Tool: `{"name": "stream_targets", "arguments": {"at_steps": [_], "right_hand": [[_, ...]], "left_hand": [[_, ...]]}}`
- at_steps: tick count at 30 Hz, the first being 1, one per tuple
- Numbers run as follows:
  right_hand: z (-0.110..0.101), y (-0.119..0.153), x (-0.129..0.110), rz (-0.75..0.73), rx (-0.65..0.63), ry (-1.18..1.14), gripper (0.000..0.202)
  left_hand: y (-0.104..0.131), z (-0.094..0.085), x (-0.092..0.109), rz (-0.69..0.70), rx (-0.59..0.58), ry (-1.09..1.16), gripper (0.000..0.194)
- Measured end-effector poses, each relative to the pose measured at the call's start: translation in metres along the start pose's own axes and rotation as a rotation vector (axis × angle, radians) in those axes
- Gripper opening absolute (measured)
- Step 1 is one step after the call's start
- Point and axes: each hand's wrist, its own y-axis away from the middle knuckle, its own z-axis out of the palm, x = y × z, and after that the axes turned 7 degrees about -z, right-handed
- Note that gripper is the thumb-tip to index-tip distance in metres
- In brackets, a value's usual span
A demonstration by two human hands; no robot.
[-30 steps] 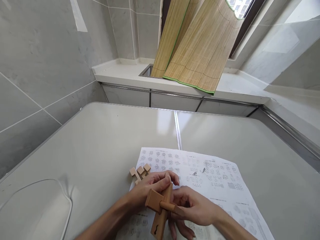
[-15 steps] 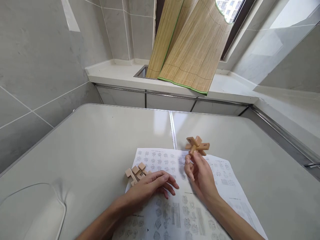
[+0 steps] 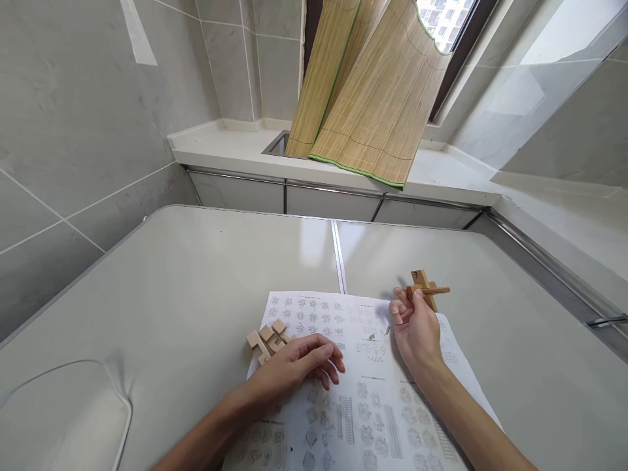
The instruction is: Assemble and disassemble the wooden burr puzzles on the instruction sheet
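Observation:
My right hand (image 3: 417,327) pinches a wooden burr puzzle (image 3: 426,290) between thumb and fingers, raised near the top right edge of the printed sheet. Its crossed bars are light brown, and one end bears a dark number. My left hand (image 3: 309,361) rests on the instruction sheet (image 3: 360,366), fingers loosely curved and apart, holding nothing. Beside its wrist, several notched wooden pieces (image 3: 267,340) lie together at the sheet's left edge, partly hidden by the hand. Rows of small puzzle drawings cover the paper.
A white table (image 3: 196,275) with a central seam spreads around the sheet. At the left a white cable (image 3: 125,418) curves over it. Beyond stands a counter (image 3: 220,147) with a sink (image 3: 277,144), and a bamboo mat (image 3: 367,118) hangs over its edge by the window.
My right hand has moved to the right with the burr puzzle and turned it, uncovering more of the sheet. The left hand has barely shifted.

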Motion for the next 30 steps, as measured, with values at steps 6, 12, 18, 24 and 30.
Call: {"name": "stream_targets", "arguments": {"at_steps": [6, 12, 18, 24, 30], "right_hand": [[-0.011, -0.008, 0.011, 0.03, 0.024, -0.034, 0.018], [-0.016, -0.015, 0.016, 0.032, 0.032, -0.048, 0.018], [-0.006, -0.002, 0.007, 0.006, -0.04, -0.02, 0.019], [0.016, 0.029, -0.005, -0.095, -0.247, 0.111, 0.024], [0.018, 0.047, 0.001, -0.1, -0.545, 0.356, 0.034]], "left_hand": [[0.001, 0.0, 0.0, 0.01, 0.008, -0.023, 0.043], [0.001, -0.001, -0.002, 0.014, 0.005, -0.034, 0.041], [0.005, 0.0, 0.002, 0.018, -0.069, -0.118, 0.035], [0.012, 0.004, 0.0, 0.136, -0.172, -0.064, 0.035], [0.017, -0.013, 0.007, 0.466, 0.518, -0.112, 0.046]]}}
